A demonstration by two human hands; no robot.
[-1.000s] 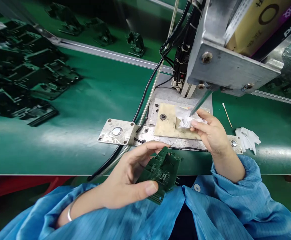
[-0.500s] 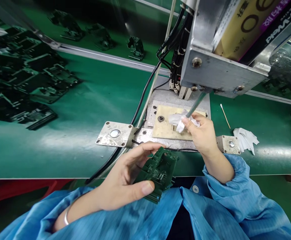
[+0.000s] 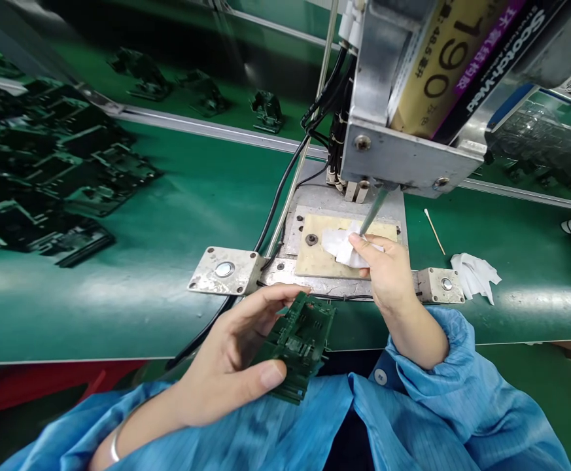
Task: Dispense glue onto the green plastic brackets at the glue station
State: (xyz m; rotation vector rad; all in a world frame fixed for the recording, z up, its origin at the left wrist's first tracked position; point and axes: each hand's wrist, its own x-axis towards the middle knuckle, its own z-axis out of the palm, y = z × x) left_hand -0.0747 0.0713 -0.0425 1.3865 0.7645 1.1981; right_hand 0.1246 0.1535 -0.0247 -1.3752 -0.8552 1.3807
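My left hand [image 3: 226,356] grips a green circuit board [image 3: 297,343] by its edge, thumb on top, just in front of the table's near edge. My right hand [image 3: 388,271] pinches a white wipe [image 3: 339,245] against the tip of a metal nozzle [image 3: 371,212] that slants down from the machine head. The wipe lies over the beige fixture plate [image 3: 322,252] on the machine's metal base [image 3: 226,269]. Both sleeves are blue.
The machine head [image 3: 413,150] with a yellow adhesive cartridge [image 3: 442,65] overhangs the fixture, black cables [image 3: 285,183] running down its left. Several dark boards [image 3: 44,176] are stacked at left. A cotton swab [image 3: 433,230] and a crumpled wipe [image 3: 474,275] lie at right.
My right hand has shifted slightly left with the wipe on the nozzle tip. The view has tilted, and my left hand keeps hold of the board.
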